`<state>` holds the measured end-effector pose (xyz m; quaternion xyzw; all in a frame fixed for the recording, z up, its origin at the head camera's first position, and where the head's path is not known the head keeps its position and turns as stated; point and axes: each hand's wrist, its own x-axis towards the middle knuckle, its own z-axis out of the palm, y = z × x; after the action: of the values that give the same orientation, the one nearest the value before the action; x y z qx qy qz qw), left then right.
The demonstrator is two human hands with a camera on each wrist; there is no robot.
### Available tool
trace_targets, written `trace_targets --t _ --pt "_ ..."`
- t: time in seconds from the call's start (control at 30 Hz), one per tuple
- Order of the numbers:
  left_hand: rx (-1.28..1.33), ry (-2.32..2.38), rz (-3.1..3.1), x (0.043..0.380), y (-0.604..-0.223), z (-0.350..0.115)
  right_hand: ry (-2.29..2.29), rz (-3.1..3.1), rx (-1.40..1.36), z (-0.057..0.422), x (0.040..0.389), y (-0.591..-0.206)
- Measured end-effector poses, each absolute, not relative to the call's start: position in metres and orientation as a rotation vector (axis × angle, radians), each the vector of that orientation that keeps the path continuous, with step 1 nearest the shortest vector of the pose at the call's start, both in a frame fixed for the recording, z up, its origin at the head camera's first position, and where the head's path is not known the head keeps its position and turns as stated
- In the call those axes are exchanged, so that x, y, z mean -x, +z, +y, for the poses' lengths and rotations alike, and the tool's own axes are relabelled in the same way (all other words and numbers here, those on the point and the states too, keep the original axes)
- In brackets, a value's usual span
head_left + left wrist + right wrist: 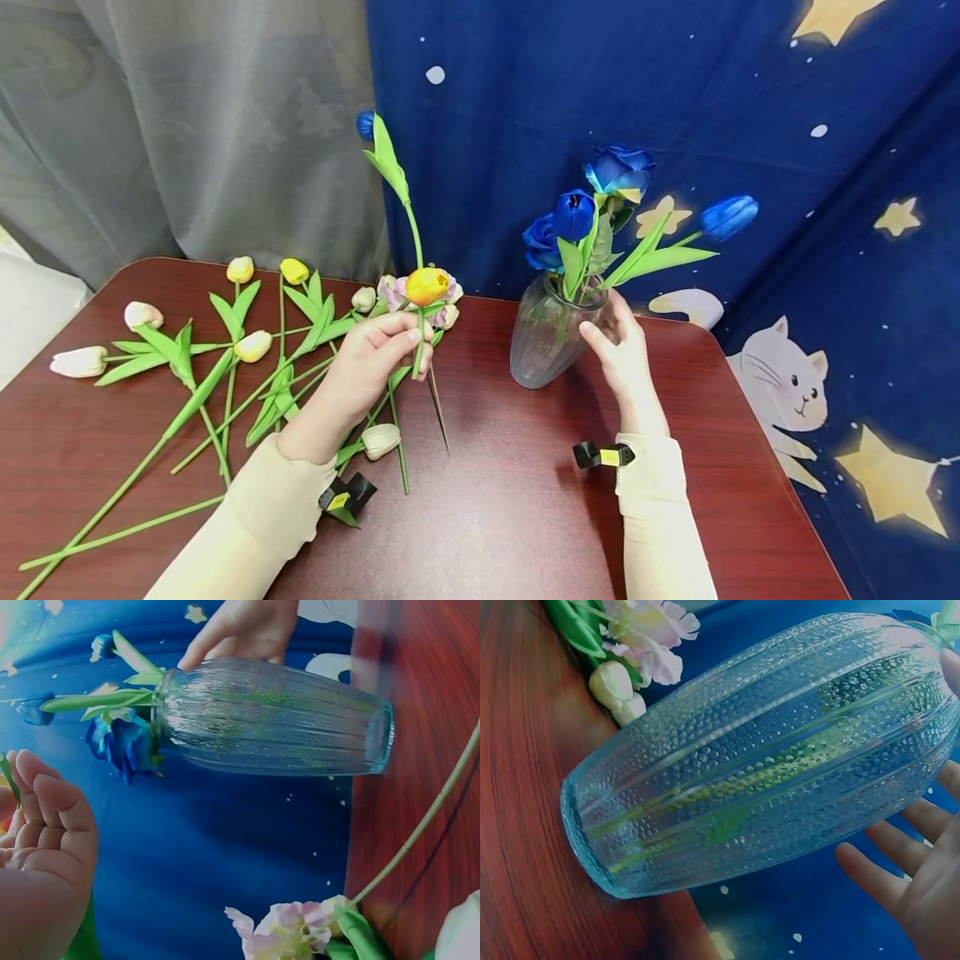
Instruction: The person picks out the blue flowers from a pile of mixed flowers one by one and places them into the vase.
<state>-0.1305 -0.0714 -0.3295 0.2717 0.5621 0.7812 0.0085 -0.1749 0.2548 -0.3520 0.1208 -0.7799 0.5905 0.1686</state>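
Note:
My left hand (386,354) pinches a slim green tulip stem (418,354). Directly above the fingertips is a yellow-orange tulip (427,286). A leafy stem with a blue tulip (365,125) rises behind that bloom; the overlap hides which stem joins which flower. At the neck of a clear ribbed glass vase (551,342), my right hand (622,350) holds its right side, thumb nearer me. The vase leans slightly right in the head view. Blue roses (620,171) and blue tulips (729,218) stand in it, their stems blurred through the textured glass.
White and yellow tulips (253,346) with long stems lie crossed over the table's left side. A pink-purple flower (289,930) lies near the back edge, left of the vase. Behind the reddish-brown table (480,517) hang a grey curtain (255,125) and a blue star-patterned curtain (480,167).

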Motion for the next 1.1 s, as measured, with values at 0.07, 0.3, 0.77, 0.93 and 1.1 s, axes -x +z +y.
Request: trace_targets --t 0.07,0.3,0.77,0.93,1.1 --pt "-0.831 2.432 1.797 0.131 -0.331 -0.07 1.644 -2.218 -0.332 0.256 0.173 -0.351" --pt "-0.819 2.391 1.899 0.132 -0.334 -0.068 1.62 -2.046 -0.387 0.255 0.17 -0.348" --pt "-0.807 2.331 2.022 0.131 -0.338 -0.067 1.522 -1.458 -0.4 0.239 0.16 -0.326" --pt "-0.815 2.327 2.02 0.13 -0.337 -0.066 1.463 -1.289 -0.393 0.227 0.145 -0.305" --pt "-0.818 2.319 2.043 0.13 -0.337 -0.065 1.384 -1.262 -0.485 0.203 0.128 -0.29"
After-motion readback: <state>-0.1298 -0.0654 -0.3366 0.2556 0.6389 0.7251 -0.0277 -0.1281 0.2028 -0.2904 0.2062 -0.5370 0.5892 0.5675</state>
